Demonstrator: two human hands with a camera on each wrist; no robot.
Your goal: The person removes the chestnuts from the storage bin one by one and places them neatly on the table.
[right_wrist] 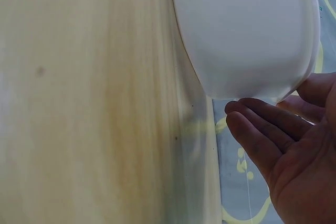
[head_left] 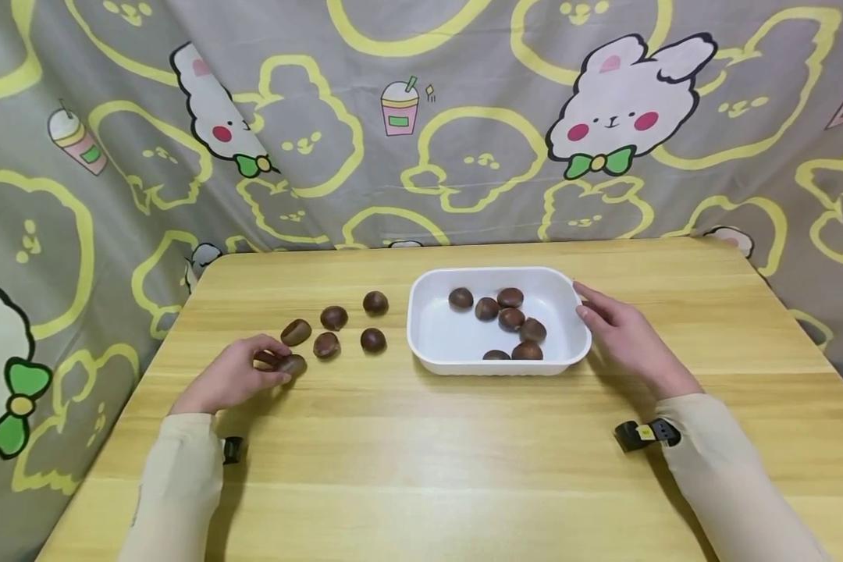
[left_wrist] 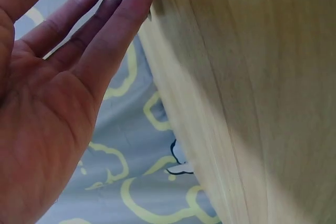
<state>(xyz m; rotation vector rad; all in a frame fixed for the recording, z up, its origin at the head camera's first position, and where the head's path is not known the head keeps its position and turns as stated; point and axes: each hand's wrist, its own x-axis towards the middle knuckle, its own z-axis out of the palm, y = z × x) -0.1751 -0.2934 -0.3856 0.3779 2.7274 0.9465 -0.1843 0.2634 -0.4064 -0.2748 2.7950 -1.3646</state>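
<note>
Chestnut sits at the left of the table, pinched between thumb and fingers of the left hand; the right hand, fingers extended, touches the tray. Probably light, hard and slick, the nut is best held across its sides.

Home-like indoor spot, exact room unclear, wood-grain table, grey cloth hanging behind it, printed with cartoon rabbits and pink drink cups
</note>
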